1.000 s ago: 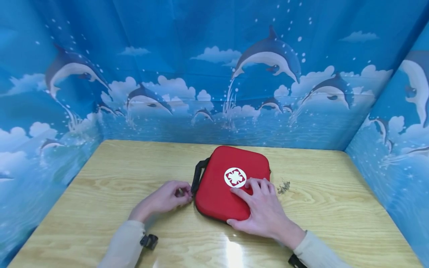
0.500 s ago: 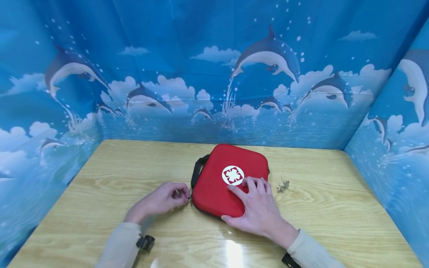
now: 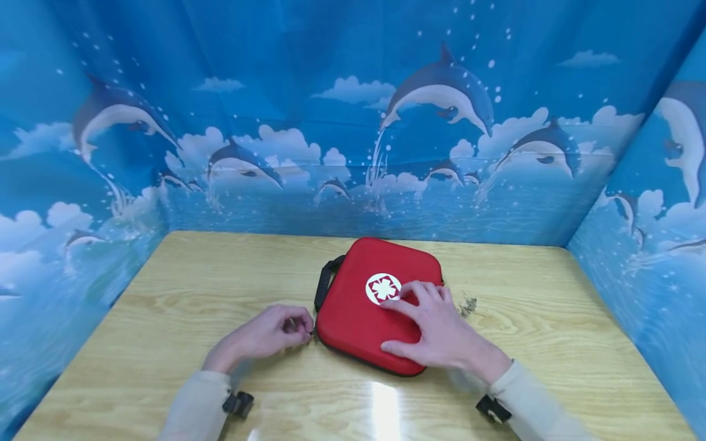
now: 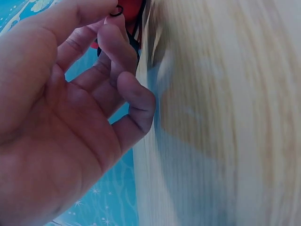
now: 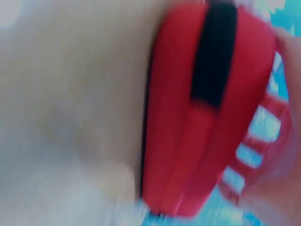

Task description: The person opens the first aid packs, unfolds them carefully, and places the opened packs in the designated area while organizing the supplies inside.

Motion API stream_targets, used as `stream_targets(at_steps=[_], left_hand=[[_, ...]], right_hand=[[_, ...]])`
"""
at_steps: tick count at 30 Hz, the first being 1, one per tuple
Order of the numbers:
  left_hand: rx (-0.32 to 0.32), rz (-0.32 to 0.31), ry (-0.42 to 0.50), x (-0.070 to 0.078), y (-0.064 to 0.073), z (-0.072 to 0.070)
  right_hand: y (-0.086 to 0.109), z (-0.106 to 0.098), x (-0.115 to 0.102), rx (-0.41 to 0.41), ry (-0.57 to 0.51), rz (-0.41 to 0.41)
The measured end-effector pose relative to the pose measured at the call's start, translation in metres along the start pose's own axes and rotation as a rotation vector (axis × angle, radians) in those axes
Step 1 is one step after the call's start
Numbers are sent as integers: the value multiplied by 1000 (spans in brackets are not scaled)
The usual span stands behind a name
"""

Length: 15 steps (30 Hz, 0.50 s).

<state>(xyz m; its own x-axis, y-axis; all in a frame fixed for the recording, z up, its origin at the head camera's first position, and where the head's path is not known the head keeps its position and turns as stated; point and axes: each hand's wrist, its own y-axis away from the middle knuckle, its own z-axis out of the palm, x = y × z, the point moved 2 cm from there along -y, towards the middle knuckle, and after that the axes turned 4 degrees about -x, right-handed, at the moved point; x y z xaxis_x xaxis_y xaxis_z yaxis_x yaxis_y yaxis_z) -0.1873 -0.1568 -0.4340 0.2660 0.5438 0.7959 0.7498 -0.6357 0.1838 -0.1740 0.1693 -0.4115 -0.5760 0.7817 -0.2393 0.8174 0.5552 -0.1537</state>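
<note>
A red zip-up first-aid case [image 3: 353, 331] with a white round emblem [image 3: 383, 288] lies slightly turned on the table, its lid down. Its black carry handle [image 3: 325, 282] sticks out on the left side. At the near left corner my left hand [image 3: 265, 334] pinches a small black zipper pull [image 4: 116, 10] between thumb and forefinger, the other fingers loosely bent. Over the near right part of the lid is my right hand [image 3: 441, 327], fingers spread and a little bent; whether every fingertip touches the lid I cannot tell. The blurred right wrist view shows the case's red side [image 5: 188, 155].
The wood-grain table [image 3: 551, 343] extends around the case. A dark worn patch [image 3: 469, 306] marks its surface right of the case. Blue dolphin-print curtains [image 3: 309, 141] enclose the back and both sides.
The case shifted slightly left at first, then stayed put. My right hand has since drawn back to the right, its thumb leaving the near edge. My left hand has barely moved.
</note>
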Motion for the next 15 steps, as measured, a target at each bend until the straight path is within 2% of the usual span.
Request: stream_targets(at_steps=[3,7,10,15], left_hand=[[-1,1,8,1,-1,1],[-2,-8,6,1,-1,1],[1,-9,8,2,-2,2],[14,6,18,3,-4,3]], right_hand=[[-6,-9,25,-55,-102,-44],[-10,-13,48,-128,-122,-75],[-9,-13,54,-165,-113,-70],[-5,-15,54,-168,-88,-68]])
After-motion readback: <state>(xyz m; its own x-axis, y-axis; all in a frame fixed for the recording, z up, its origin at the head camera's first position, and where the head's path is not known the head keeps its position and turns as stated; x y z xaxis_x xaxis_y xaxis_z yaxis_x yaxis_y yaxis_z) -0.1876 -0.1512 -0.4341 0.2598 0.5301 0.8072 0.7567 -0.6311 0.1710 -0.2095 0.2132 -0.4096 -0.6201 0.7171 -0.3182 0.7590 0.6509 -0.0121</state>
